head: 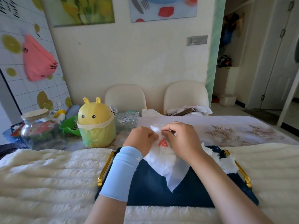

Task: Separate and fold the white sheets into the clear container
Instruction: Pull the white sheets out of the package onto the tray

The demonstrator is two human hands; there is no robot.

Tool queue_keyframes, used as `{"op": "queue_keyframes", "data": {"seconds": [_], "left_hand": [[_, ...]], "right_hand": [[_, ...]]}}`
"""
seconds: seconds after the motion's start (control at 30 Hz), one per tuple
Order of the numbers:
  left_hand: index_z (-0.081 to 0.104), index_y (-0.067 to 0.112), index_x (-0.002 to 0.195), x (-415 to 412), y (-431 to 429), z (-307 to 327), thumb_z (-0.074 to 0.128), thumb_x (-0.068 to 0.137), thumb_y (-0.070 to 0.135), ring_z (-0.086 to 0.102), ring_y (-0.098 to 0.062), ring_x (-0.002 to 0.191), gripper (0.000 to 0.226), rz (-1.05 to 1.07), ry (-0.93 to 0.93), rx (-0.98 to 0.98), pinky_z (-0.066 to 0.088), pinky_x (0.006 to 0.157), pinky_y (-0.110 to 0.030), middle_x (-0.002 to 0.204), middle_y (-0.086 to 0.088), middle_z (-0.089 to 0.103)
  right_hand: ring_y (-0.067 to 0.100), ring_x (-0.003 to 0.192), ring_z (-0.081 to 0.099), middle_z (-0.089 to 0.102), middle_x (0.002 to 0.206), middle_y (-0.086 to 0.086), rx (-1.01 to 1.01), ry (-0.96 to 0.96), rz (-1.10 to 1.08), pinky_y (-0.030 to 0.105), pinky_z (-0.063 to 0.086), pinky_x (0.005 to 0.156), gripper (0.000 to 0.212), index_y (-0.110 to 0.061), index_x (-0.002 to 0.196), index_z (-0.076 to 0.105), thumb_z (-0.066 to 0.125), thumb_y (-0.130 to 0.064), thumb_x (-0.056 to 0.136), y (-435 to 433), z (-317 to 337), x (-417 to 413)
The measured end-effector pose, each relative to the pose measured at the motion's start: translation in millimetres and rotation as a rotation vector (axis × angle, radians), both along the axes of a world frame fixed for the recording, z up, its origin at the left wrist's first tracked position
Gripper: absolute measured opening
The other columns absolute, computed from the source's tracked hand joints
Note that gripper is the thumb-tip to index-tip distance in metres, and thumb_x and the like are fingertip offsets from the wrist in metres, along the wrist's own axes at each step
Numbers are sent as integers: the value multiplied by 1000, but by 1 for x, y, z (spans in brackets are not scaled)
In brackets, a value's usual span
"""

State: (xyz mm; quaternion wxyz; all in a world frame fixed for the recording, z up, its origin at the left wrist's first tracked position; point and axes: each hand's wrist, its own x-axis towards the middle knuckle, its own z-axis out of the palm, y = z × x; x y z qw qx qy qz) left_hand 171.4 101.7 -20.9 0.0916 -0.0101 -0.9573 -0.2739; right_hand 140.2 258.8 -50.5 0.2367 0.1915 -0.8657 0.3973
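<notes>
A thin white sheet (168, 165) with a red print hangs from both hands above a dark blue tray (153, 193) with gold handles. My left hand (140, 139), with a light blue sleeve on its wrist, pinches the sheet's top edge. My right hand (181, 138) pinches the same edge just to the right, fingers curled. More crumpled white sheets (226, 162) lie on the tray's right side. A clear glass container (126, 122) stands on the table behind my left hand.
A yellow bunny-shaped bin (96, 123) with a bag liner stands left of the hands. Further left are a glass jar (40, 130) and a green bowl (71, 126). A fluffy cream cover (48, 175) lies under the tray. Two cream chairs (186, 96) stand behind the table.
</notes>
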Motion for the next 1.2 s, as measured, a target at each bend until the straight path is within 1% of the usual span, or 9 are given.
{"op": "queue_keyframes", "data": {"seconds": [0.1,0.2,0.3,0.5,0.63,0.8,0.97,1.13,1.2], "left_hand": [[60,8,62,-4,0,-9,59,95,36,46,-21,58,43,139,63,-4,32,51,-27,60,-3,54],[45,13,56,-5,-2,-13,65,90,42,42,-18,55,49,210,118,-36,30,49,-27,57,0,46],[63,15,101,-3,-3,-9,65,91,22,53,-17,98,12,45,233,-64,40,83,-21,103,2,57],[42,36,140,4,3,-5,63,88,36,46,-18,127,55,-218,-114,-137,37,98,-28,144,7,48],[25,45,151,6,-11,1,56,97,36,38,-22,140,64,-202,-251,-143,31,110,-32,156,9,36],[60,17,128,3,-5,4,42,99,49,35,-25,138,47,-43,-29,-155,30,113,-39,147,-1,44],[40,29,149,-8,-9,-15,34,106,36,45,-26,134,44,-80,-84,-70,32,108,-31,148,-5,48],[48,37,143,-13,-27,-22,33,106,30,47,-22,132,40,-69,-82,117,34,107,-29,143,1,54],[52,38,138,-14,-29,-25,32,105,27,50,-21,127,40,-75,-91,155,36,109,-33,137,3,58]], "right_hand": [[1,102,60,63,113,-24,89,-199,39,30,49,91,28,-36,114,68,64,-51,91,7,2,0],[-2,102,61,69,110,-25,168,-313,123,35,50,95,27,-41,106,75,67,-57,85,11,1,-2],[-2,93,65,74,96,-22,144,-286,145,36,54,90,13,-43,95,79,71,-48,86,7,1,-1],[13,72,65,71,73,-4,79,-216,88,42,52,73,19,-29,81,79,67,-39,92,9,1,4],[1,95,62,68,103,-18,61,-203,46,19,46,78,17,-30,109,72,62,-22,96,25,11,4],[0,84,58,65,92,-15,228,-288,-74,22,47,69,18,-32,90,68,63,-16,87,42,20,5],[5,64,63,71,69,-12,198,-256,-48,18,48,58,16,-26,68,75,73,-30,84,36,25,13],[12,72,59,70,75,-8,166,-205,121,27,46,67,5,-31,85,80,75,-29,85,15,16,15],[9,92,58,69,94,-15,247,-120,203,25,44,81,27,-32,104,77,70,-15,85,4,9,16]]}}
